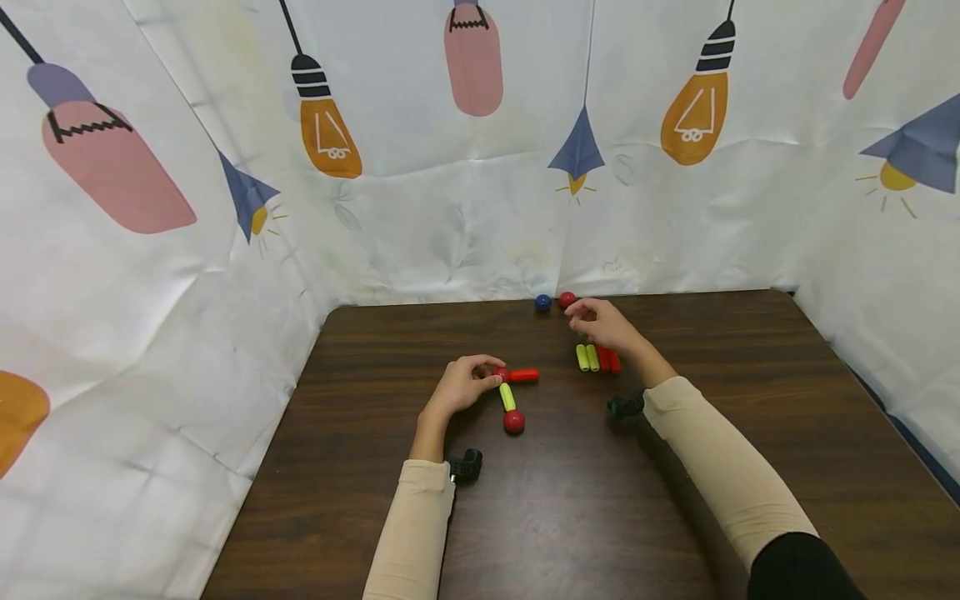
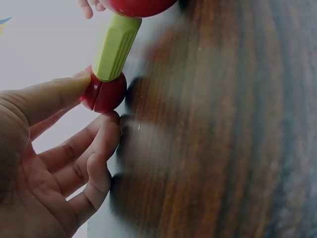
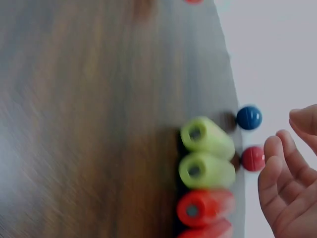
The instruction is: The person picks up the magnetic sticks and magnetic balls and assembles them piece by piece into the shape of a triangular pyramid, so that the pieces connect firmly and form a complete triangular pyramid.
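Note:
My left hand (image 1: 463, 385) pinches a red ball (image 2: 111, 94) between thumb and fingers. From that ball a red rod (image 1: 525, 376) points right, and a yellow-green rod (image 1: 507, 397) runs toward the near side. At the rod's other end sits a second red ball (image 1: 513, 422). My right hand (image 1: 603, 323) hovers near the table's far edge, thumb and fingers apart with nothing between them. Just beyond its fingertips lies another red ball (image 1: 567, 299), with a blue ball (image 1: 543, 303) to its left.
Below the right hand, yellow-green rods (image 1: 587, 358) lie side by side with red rods (image 1: 609, 360). The brown wooden table (image 1: 570, 517) ends at the back against a white curtain (image 1: 480, 225) printed with lamps.

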Demonstrator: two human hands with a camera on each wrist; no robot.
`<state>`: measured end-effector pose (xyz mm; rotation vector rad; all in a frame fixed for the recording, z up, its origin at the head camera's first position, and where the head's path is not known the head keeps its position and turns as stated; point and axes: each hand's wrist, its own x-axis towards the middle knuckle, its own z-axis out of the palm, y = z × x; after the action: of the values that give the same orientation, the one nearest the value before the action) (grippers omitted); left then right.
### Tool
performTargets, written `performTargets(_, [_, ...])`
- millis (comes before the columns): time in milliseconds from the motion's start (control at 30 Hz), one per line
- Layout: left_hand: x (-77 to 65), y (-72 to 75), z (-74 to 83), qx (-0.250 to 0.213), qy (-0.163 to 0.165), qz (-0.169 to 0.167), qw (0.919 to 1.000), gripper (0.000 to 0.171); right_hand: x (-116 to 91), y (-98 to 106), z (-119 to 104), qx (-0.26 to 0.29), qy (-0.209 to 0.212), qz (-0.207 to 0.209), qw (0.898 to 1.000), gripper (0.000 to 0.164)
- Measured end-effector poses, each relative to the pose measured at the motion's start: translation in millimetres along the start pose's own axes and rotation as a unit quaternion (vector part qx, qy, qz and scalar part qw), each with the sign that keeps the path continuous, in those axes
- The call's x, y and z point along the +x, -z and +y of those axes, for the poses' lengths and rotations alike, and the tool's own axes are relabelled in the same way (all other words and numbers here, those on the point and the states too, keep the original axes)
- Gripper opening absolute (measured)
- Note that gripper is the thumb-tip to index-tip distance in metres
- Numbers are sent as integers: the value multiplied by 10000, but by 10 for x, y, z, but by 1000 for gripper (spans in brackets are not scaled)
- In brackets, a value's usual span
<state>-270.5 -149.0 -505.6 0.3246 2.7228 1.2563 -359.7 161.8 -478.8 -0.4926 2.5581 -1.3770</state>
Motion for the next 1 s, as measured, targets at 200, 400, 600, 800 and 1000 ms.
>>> performTargets(200, [1, 17, -10, 0, 15, 54, 10000, 21, 155, 131, 64, -120, -367, -28, 9993, 40])
performTargets(400, [11, 30, 3, -14, -7, 51, 10000, 21, 311, 167, 103, -271, -405, -325, 9983, 51])
performTargets(600, [-5, 17, 17, -24, 60, -54, 10000, 22, 444, 164, 161, -173, -266, -641, 9974, 60])
performTargets(800, [-20, 20, 16, -69, 106, -66, 9999, 21, 511, 143, 166, -342, -365, -801, 9955, 61])
performTargets(1000, [-9, 18, -2, -70, 93, -58, 9999, 21, 506, 146, 160, -324, -416, -764, 9957, 54])
